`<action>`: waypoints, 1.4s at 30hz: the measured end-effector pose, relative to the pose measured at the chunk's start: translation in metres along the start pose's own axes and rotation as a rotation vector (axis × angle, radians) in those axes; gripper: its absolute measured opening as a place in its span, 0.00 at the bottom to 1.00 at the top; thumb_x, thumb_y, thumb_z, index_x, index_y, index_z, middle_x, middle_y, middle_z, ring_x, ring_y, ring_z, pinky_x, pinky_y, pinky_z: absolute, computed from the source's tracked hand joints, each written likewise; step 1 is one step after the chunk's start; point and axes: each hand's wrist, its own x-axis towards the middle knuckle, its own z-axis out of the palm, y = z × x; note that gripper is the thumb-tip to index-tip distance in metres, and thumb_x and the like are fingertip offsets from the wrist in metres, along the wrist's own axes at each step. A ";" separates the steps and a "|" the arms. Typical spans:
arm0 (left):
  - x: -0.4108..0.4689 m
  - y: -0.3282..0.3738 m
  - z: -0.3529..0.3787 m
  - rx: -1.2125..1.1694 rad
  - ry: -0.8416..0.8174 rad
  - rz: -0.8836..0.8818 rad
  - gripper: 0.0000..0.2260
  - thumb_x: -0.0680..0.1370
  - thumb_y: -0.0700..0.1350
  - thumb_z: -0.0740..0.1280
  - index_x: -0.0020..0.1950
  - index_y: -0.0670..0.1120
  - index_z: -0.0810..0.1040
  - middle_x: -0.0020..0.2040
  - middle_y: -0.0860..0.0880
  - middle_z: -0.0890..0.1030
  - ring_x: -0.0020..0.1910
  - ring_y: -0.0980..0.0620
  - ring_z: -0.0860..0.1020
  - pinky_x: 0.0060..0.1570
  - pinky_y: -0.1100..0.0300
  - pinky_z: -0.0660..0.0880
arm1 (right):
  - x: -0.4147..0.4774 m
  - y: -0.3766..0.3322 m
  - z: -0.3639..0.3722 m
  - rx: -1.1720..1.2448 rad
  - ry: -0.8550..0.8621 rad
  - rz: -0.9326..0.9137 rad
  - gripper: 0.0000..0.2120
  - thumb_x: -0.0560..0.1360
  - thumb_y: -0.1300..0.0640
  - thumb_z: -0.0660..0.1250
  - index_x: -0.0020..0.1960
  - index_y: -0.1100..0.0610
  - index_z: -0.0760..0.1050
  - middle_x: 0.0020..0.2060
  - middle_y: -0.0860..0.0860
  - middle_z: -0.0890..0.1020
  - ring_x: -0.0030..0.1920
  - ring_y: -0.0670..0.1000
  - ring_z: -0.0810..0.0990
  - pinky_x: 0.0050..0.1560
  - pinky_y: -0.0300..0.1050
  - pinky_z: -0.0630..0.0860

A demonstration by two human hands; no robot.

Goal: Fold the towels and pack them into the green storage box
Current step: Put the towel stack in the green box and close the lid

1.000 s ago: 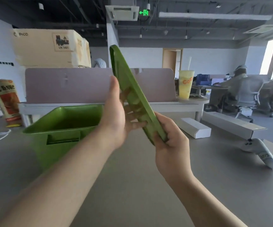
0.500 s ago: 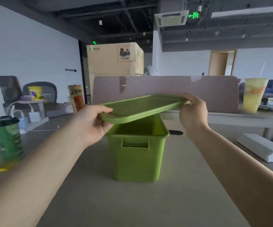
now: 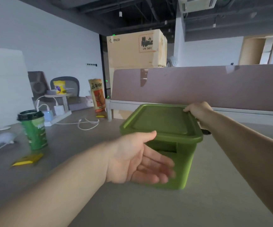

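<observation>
Right now your green plastic storage box (image 3: 170,169) stands on the grey tabletop (image 3: 149,207) at the centre of your view, with its flat green lid (image 3: 162,121) lying across the rim. Your right hand (image 3: 198,110) reaches to the lid's far corner at about 1 o'clock, fingers curled over the edge and gripping it. Your left hand (image 3: 137,159) hangs in front of the box's near wall at about 7 o'clock, palm turned inward, fingers spread loosely and holding nothing; its thumb tip sits level with the lid's near edge, though you cannot tell whether it touches. No towel shows, and the lid hides the inside of the box. Off at 9 o'clock a green paper cup with a black lid (image 3: 33,128) stands upright, well apart from the box, with a yellow flat packet (image 3: 27,159) lying just in front of it
</observation>
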 end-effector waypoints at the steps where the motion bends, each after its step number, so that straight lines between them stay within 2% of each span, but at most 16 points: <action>1: 0.004 -0.003 0.000 0.032 -0.017 -0.045 0.33 0.78 0.64 0.50 0.50 0.36 0.80 0.38 0.41 0.84 0.26 0.49 0.82 0.21 0.66 0.75 | 0.001 -0.001 0.002 -0.048 -0.015 -0.015 0.14 0.67 0.57 0.70 0.49 0.64 0.78 0.50 0.60 0.82 0.50 0.61 0.81 0.55 0.58 0.79; 4: 0.015 -0.014 0.005 -0.064 0.027 -0.080 0.34 0.73 0.70 0.55 0.55 0.39 0.75 0.43 0.40 0.83 0.28 0.45 0.82 0.23 0.64 0.75 | 0.002 -0.010 0.006 -0.201 -0.101 -0.105 0.16 0.71 0.59 0.65 0.57 0.64 0.77 0.54 0.59 0.80 0.54 0.60 0.79 0.55 0.52 0.77; 7: 0.025 -0.023 0.008 -0.224 0.215 0.010 0.30 0.73 0.66 0.63 0.58 0.39 0.74 0.44 0.40 0.83 0.28 0.43 0.81 0.21 0.62 0.75 | 0.005 -0.019 0.008 -0.323 -0.249 -0.204 0.20 0.77 0.62 0.56 0.67 0.56 0.73 0.65 0.57 0.74 0.66 0.60 0.71 0.67 0.52 0.68; 11: 0.032 -0.021 0.002 -0.328 0.376 0.158 0.20 0.75 0.57 0.64 0.60 0.45 0.74 0.49 0.38 0.84 0.28 0.42 0.82 0.21 0.60 0.76 | 0.013 -0.013 0.004 -0.487 -0.297 -0.252 0.17 0.78 0.53 0.55 0.60 0.46 0.77 0.60 0.52 0.77 0.58 0.56 0.75 0.61 0.54 0.74; 14: 0.039 -0.014 -0.007 -0.342 0.447 0.203 0.18 0.78 0.57 0.59 0.56 0.43 0.74 0.47 0.38 0.82 0.28 0.44 0.81 0.22 0.59 0.76 | 0.008 -0.011 -0.009 -0.550 -0.231 -0.333 0.12 0.78 0.55 0.57 0.52 0.57 0.77 0.48 0.56 0.76 0.50 0.57 0.73 0.51 0.51 0.74; 20: 0.068 0.008 -0.052 -0.176 0.693 0.227 0.13 0.76 0.55 0.60 0.50 0.46 0.71 0.39 0.45 0.72 0.29 0.48 0.73 0.19 0.61 0.75 | -0.012 0.003 -0.050 -0.654 -0.075 -0.391 0.07 0.75 0.64 0.57 0.46 0.63 0.74 0.46 0.55 0.75 0.52 0.58 0.73 0.45 0.42 0.62; 23: 0.081 0.018 -0.064 -0.137 0.615 0.154 0.05 0.78 0.45 0.60 0.45 0.45 0.70 0.39 0.45 0.69 0.32 0.49 0.71 0.17 0.61 0.75 | -0.040 0.008 -0.067 -0.756 0.040 -0.456 0.08 0.76 0.61 0.57 0.43 0.62 0.74 0.42 0.58 0.75 0.45 0.57 0.70 0.43 0.42 0.63; 26: 0.094 0.030 -0.059 -0.157 0.576 0.179 0.11 0.81 0.40 0.55 0.40 0.44 0.71 0.36 0.46 0.73 0.34 0.49 0.74 0.24 0.60 0.77 | -0.060 0.019 -0.081 -0.761 0.117 -0.477 0.09 0.73 0.63 0.59 0.37 0.62 0.75 0.40 0.60 0.76 0.45 0.59 0.71 0.41 0.42 0.64; 30: 0.099 0.046 -0.047 -0.190 0.599 0.192 0.17 0.80 0.56 0.57 0.39 0.46 0.73 0.36 0.46 0.76 0.35 0.48 0.75 0.34 0.56 0.73 | -0.064 0.035 -0.095 -0.663 0.157 -0.400 0.11 0.73 0.61 0.60 0.45 0.63 0.80 0.43 0.61 0.82 0.48 0.64 0.77 0.40 0.44 0.69; 32: 0.099 0.050 -0.044 -0.115 0.593 0.176 0.19 0.76 0.61 0.62 0.38 0.46 0.73 0.36 0.46 0.76 0.36 0.49 0.75 0.35 0.59 0.72 | -0.062 0.036 -0.101 -0.548 0.222 -0.377 0.12 0.72 0.61 0.59 0.45 0.66 0.79 0.38 0.62 0.79 0.40 0.63 0.75 0.36 0.45 0.67; 34: 0.101 0.051 -0.043 -0.016 0.573 0.146 0.17 0.75 0.59 0.65 0.37 0.47 0.72 0.36 0.47 0.75 0.35 0.51 0.73 0.34 0.61 0.69 | -0.059 0.030 -0.102 -0.469 0.281 -0.383 0.10 0.71 0.62 0.60 0.37 0.66 0.75 0.33 0.60 0.70 0.35 0.56 0.63 0.33 0.45 0.61; 36: 0.104 0.050 -0.044 0.034 0.571 0.116 0.14 0.77 0.55 0.65 0.38 0.47 0.71 0.36 0.48 0.73 0.34 0.52 0.71 0.32 0.62 0.66 | -0.053 0.023 -0.100 -0.440 0.285 -0.374 0.09 0.71 0.63 0.60 0.34 0.64 0.74 0.33 0.61 0.68 0.36 0.52 0.60 0.34 0.45 0.59; 39: 0.110 0.050 -0.051 0.029 0.564 0.090 0.14 0.78 0.54 0.64 0.37 0.47 0.70 0.35 0.48 0.71 0.32 0.52 0.70 0.28 0.63 0.64 | -0.039 0.019 -0.093 -0.404 0.249 -0.374 0.12 0.70 0.62 0.61 0.45 0.69 0.79 0.39 0.69 0.76 0.41 0.46 0.62 0.35 0.44 0.64; 40: 0.113 0.050 -0.054 0.014 0.557 0.089 0.14 0.78 0.54 0.64 0.37 0.47 0.70 0.35 0.48 0.72 0.32 0.52 0.70 0.28 0.63 0.64 | -0.036 0.020 -0.089 -0.403 0.248 -0.377 0.12 0.70 0.62 0.61 0.45 0.69 0.79 0.37 0.68 0.76 0.35 0.57 0.66 0.34 0.45 0.66; 41: 0.114 0.051 -0.056 0.003 0.550 0.089 0.13 0.78 0.53 0.64 0.37 0.47 0.70 0.35 0.48 0.72 0.32 0.51 0.70 0.28 0.63 0.63 | -0.033 0.021 -0.086 -0.410 0.257 -0.378 0.12 0.71 0.63 0.60 0.41 0.68 0.80 0.34 0.65 0.76 0.43 0.70 0.71 0.33 0.46 0.68; 42: 0.116 0.051 -0.057 -0.002 0.543 0.090 0.13 0.78 0.53 0.64 0.37 0.47 0.70 0.35 0.48 0.72 0.32 0.51 0.70 0.29 0.63 0.63 | -0.032 0.023 -0.083 -0.426 0.268 -0.373 0.10 0.71 0.63 0.59 0.36 0.66 0.77 0.30 0.62 0.74 0.34 0.62 0.66 0.31 0.45 0.66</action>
